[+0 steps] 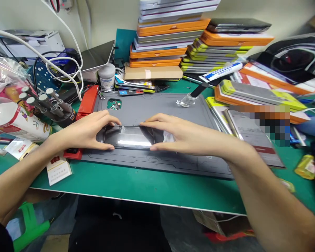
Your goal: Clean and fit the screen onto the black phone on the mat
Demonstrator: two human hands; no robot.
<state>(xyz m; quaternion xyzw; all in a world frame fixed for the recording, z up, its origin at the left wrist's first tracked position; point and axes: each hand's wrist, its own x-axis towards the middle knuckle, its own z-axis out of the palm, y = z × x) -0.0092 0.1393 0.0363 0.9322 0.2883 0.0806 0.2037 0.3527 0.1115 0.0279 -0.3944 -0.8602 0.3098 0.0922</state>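
A dark, glossy smartphone point(128, 137) lies lengthwise on the grey work mat point(147, 161), with a bright reflection along its near edge. My left hand point(90, 131) grips its left end, fingers at the far edge and thumb at the near edge. The right end is held the same way by my right hand point(173, 134). Under the right palm shows a piece of white tissue point(168, 137). Small metal parts sit in a recess point(114, 104) at the mat's upper left. Whether the phone touches the mat along its whole length, I cannot tell.
Red clamp-like frame point(88, 101) at the mat's left, beside a screwdriver holder point(65, 117). A small glass bottle point(188, 100) with a black top stands at the mat's far right. Stacked boxes point(160, 52) rise behind; more boxes point(262, 94) crowd the right side. A cigarette pack point(58, 171) lies front left.
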